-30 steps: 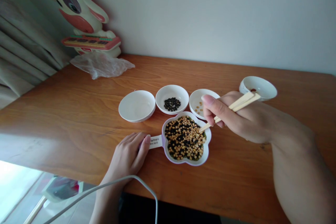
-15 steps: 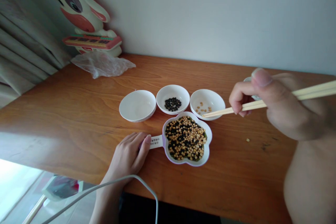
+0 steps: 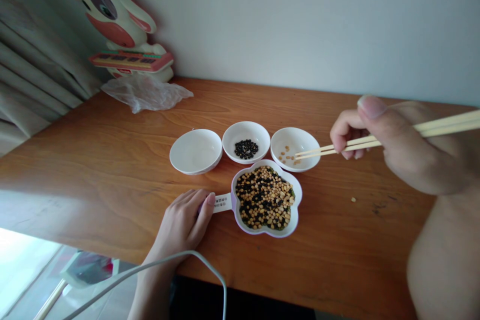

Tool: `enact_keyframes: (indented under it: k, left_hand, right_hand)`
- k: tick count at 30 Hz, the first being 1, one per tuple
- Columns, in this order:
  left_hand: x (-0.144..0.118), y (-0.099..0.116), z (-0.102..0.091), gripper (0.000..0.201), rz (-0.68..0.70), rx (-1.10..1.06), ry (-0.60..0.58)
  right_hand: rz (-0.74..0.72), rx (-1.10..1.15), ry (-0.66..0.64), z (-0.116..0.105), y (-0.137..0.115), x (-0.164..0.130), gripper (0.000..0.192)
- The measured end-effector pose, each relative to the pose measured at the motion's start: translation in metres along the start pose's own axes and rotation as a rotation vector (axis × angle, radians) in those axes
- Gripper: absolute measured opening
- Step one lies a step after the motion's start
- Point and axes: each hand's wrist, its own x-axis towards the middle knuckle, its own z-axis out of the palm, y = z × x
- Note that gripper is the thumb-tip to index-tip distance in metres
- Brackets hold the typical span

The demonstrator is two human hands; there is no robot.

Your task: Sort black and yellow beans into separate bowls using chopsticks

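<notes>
My left hand (image 3: 187, 217) is closed round the handle of a flower-shaped scoop (image 3: 299, 212) that rests on the table. Mixed beans (image 3: 264, 197), yellow and black with some green, fill the scoop. In my right hand (image 3: 397, 145) is a pair of chopsticks (image 3: 352, 145). Their tips, slightly apart, reach over the right white bowl (image 3: 314, 141), where several yellow beans (image 3: 287, 155) lie. I cannot make out a bean between the tips. The middle bowl (image 3: 246, 127) contains black beans (image 3: 246, 149). At the left, another white bowl (image 3: 195, 150) has nothing in it.
A single yellow bean (image 3: 353, 200) lies on the wooden table (image 3: 131, 165) to the right of the scoop. At the back left stand a toy cow keyboard (image 3: 131, 60) and a crumpled plastic bag (image 3: 150, 92). A pale cable (image 3: 193, 251) crosses over my left forearm.
The chopstick tips have moved slightly right and up from the right bowl's near rim to above its inside, and have spread apart. My left hand stays on the scoop handle.
</notes>
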Motion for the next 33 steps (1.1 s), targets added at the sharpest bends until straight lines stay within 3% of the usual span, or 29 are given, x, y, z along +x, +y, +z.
enact_keyframes:
  k: [7,14,21,33]
  left_hand:
    - [0.001,-0.001,0.000,0.035,0.012,-0.004,0.005]
    - [0.000,-0.002,0.000,0.037,0.008,0.007,0.005]
    - [0.000,-0.002,0.000,0.037,0.012,-0.009,0.006]
    - [0.002,-0.001,0.001,0.037,0.010,0.010,0.010]
  right_hand:
    - [-0.026,0.115,-0.180,0.011,-0.008,-0.001,0.069]
    - [-0.001,0.151,-0.336,0.034,-0.013,0.007,0.059]
    - [0.058,0.126,-0.340,0.043,-0.010,0.006,0.059]
    - [0.015,0.125,-0.280,0.045,-0.011,0.011,0.059]
